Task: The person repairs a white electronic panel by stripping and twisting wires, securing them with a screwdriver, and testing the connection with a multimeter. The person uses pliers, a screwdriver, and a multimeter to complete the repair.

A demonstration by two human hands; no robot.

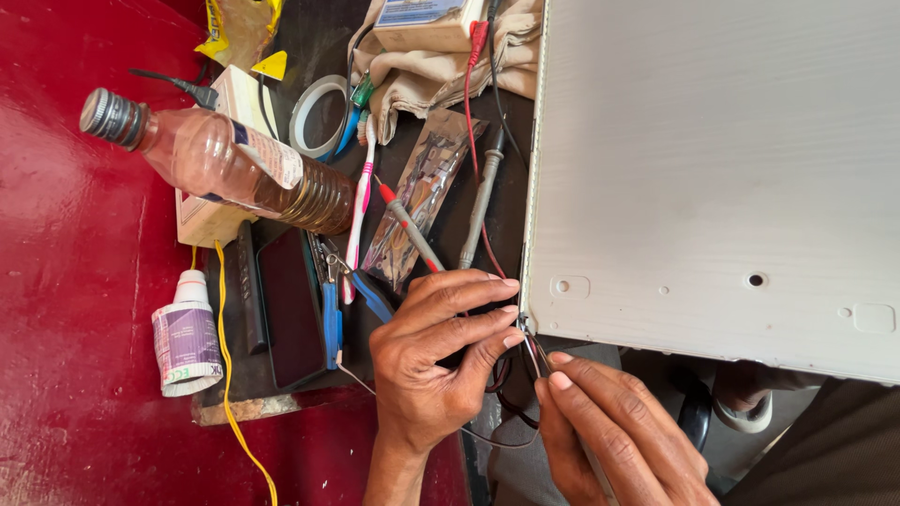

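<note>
A large white panel (712,169) lies across the right of the view, its lower left corner near both hands. My left hand (436,361) rests with fingertips against that corner, beside thin dark wires (506,417). My right hand (609,431) comes up from below and pinches a thin metal tool or wire end (536,354) at the corner. Whether the left hand grips anything is hidden by its fingers.
A dark work board (309,56) sits on a red surface (75,281). On it: a plastic bottle (216,164) of brown liquid, a tape roll (314,112), a toothbrush (361,201), probe leads (412,230), a soldering iron (483,192), blue-handled pliers (331,314), a dark phone (291,309), a glue tube (187,337), a yellow wire (230,375).
</note>
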